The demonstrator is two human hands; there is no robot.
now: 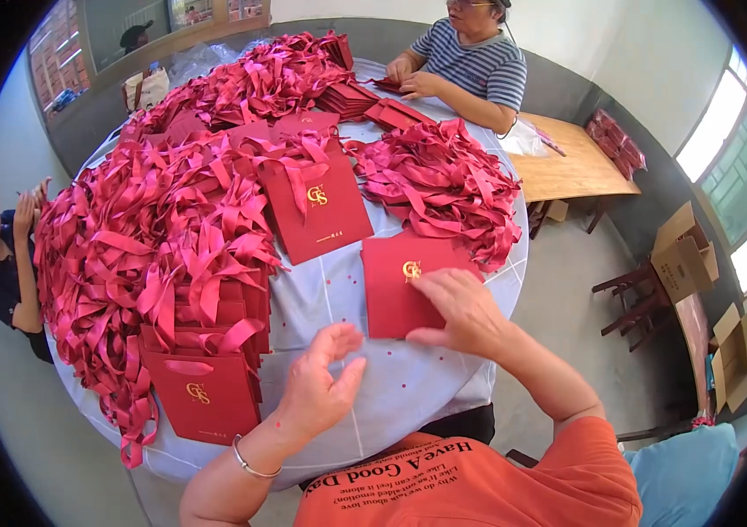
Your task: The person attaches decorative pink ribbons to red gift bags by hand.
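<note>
A flat red paper bag [387, 294] with a gold emblem lies before me on the white-covered round table [321, 303]. My right hand [470, 314] is over its lower right part, fingers stretched toward the emblem and thumb apart by the lower edge. Left of that bag, my left hand [325, 386] is raised and holds nothing, its thumb spread from curved fingers. Another red bag [325, 215] lies just beyond. A tight row of red bags [206, 400] stands at the left, their pink-red ribbon handles [127, 237] piled over them. More ribbons [435, 180] are heaped behind the right-hand bag.
Across the table a person in a striped shirt [487, 70] handles red bags near a stack [347, 99]. Another person [9, 263] is at the left edge. A wooden table [566, 167], a stool [632, 294] and open cardboard boxes [685, 255] stand at the right.
</note>
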